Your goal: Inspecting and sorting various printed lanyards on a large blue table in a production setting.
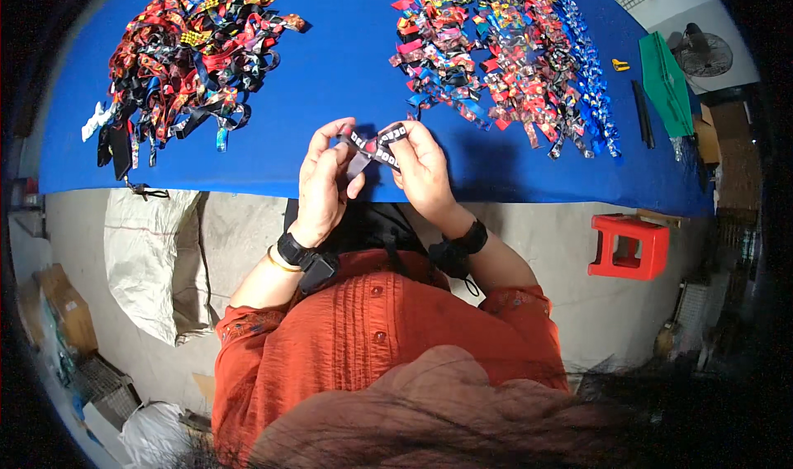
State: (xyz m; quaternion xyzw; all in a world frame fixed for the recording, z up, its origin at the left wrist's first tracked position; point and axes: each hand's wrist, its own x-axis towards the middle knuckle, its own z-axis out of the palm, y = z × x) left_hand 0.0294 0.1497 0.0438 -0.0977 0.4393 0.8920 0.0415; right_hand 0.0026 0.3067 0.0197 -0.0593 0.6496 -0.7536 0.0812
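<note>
Between my two hands, over the near edge of the blue table, is a black printed ribbon strap (386, 157) with white lettering, looped or crossed on itself. My left hand (320, 176) pinches one side of it between thumb and fingers. The other side is gripped by my right hand (424, 168), with thumb and fingers closed on it. A grey piece of the ribbon (358, 167) hangs between the hands. Finer details at the crossing are too small to make out.
Left on the blue table (330, 64) lies a tangled heap of coloured straps (194, 64). Knotted strap bundles (529, 64) lie in rows at right, near yellow scissors (620, 65) and a green box (666, 85). A red stool (629, 247) and a white sack (157, 258) stand on the floor.
</note>
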